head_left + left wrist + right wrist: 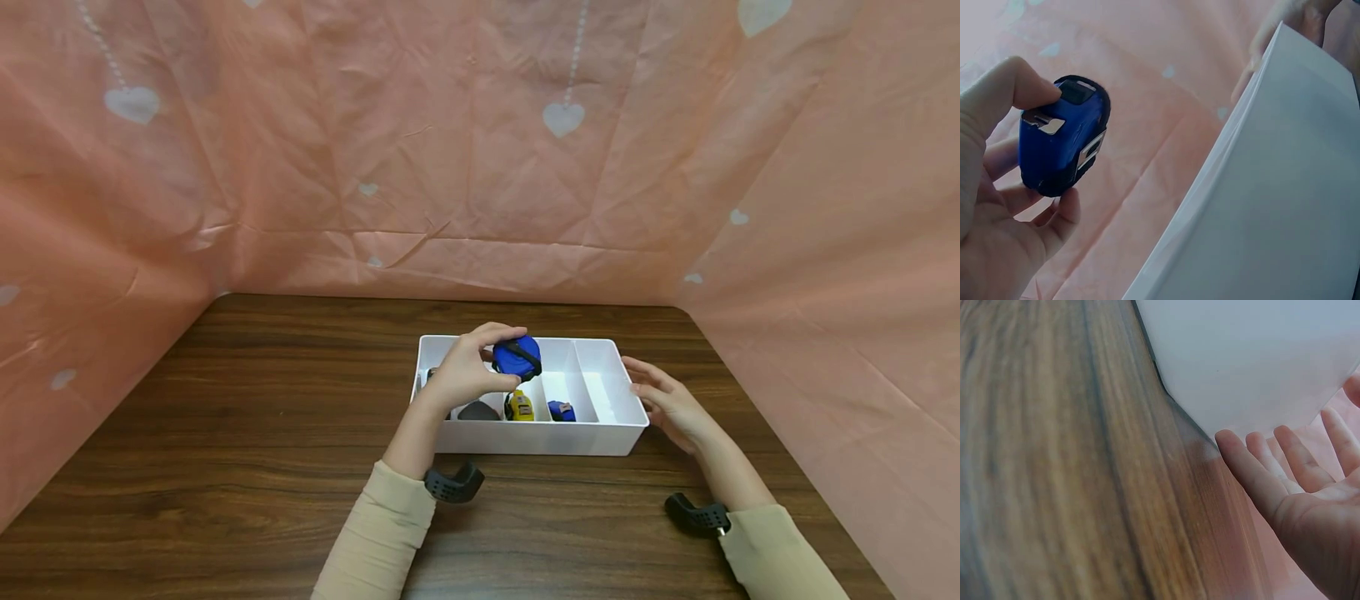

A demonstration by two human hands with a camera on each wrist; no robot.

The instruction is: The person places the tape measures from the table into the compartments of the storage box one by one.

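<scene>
The left hand (463, 372) grips a blue tape measure (517, 357), thumb on one side and fingers curled round the other, and holds it in the air over the white tray (532, 440). In the left wrist view the tape (1063, 134) shows its metal clip and black trim, clear of the tray wall beside it. The right hand (667, 402) lies open, fingers straight, flat against the tray's right end wall; the right wrist view shows those fingers (1254, 469) touching the white side just above the bench (225, 433).

Below and just right of the left hand, a yellow tape (520, 406) and a smaller blue item (561, 410) lie in the middle compartments, and a dark rounded thing (477, 411) sits in the compartment under the left wrist. The compartment nearest the right hand looks bare.

As I judge it, the sorting is partly done: three pieces rest in the tray and one is in hand above it, neither set down nor carried away. Whether it is going in or coming out cannot be told.
</scene>
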